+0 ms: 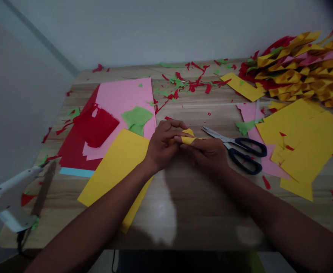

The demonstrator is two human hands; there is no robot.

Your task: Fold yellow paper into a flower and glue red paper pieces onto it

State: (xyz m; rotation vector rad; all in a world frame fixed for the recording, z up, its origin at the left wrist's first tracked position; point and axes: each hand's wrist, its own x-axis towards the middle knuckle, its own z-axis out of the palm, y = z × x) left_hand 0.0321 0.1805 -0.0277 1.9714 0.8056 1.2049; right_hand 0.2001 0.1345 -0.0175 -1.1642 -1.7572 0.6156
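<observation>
Near the middle of the table, my left hand [165,142] and my right hand [209,151] meet around a small folded piece of yellow paper [188,140]. The fingers of both hands are closed on it, and they cover much of its shape. Just right of my right hand lie scissors [234,146] with dark handles, blades pointing up and left. Under my left forearm rests a larger yellow sheet [118,163]. Beyond it are a green scrap [137,118], a crumpled red piece [96,127] and pink sheets [126,94].
A white glue gun [13,197] stands at the left edge, its cord hanging down. Yellow sheets [305,140] are piled at the right over pink paper [269,163]. A large folded yellow paper construction [303,72] fills the back right. Red and green scraps [180,83] litter the back.
</observation>
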